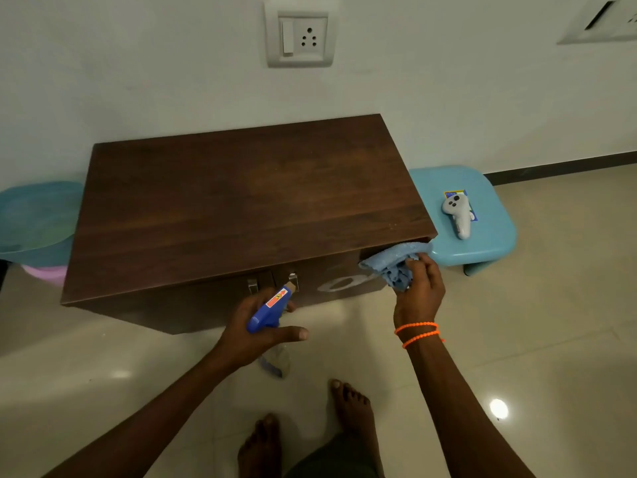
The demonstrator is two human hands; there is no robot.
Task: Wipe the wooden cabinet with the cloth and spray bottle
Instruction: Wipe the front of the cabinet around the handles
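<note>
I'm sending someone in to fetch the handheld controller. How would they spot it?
Find the dark wooden cabinet against the wall. Right of it stands a light blue plastic stool. The controller lies on top, the only white thing there, resting on a small printed card.

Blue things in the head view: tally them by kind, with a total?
Cloth, in the right hand: 1
Spray bottle, in the left hand: 1
Stool: 1
Tub: 1
Total: 4
</note>
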